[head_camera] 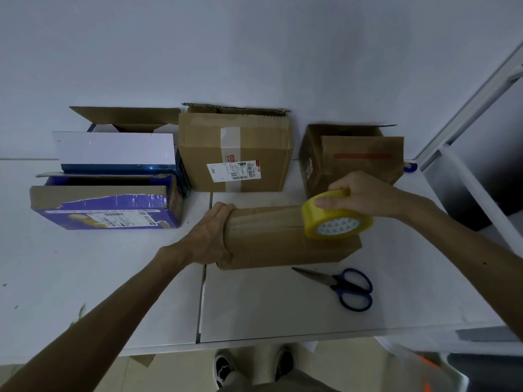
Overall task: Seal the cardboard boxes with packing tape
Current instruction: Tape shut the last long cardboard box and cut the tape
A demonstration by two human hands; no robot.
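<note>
Head view, looking down on a white table (268, 306) set against a pale wall, holding 5 cardboard boxes, 1 tape roll and 1 pair of scissors.

At the far left, a torn blue printed box (113, 205) sits in front of a white-flapped box (113, 148) with its flaps open. The left hand (210, 236) clasps the left end of the plain brown box (271, 244) lying near the centre, fingers curled over its top edge. Behind it, against the wall, stands a labelled brown box (235, 154) with a pale tape strip.

The yellow tape roll (336, 219) rests on the right part of the plain box's top, gripped by the right hand (362, 193), fingers hooked over its rim. The 2 hands are apart, 1 at each end. Far right stands a red-striped box (362, 157), flaps open.

The blue-handled scissors (342, 284) lie just right of the plain box's near edge, blades closed. Bare tabletop runs from there to the table's near edge, and a seam splits the surface at centre.
</note>
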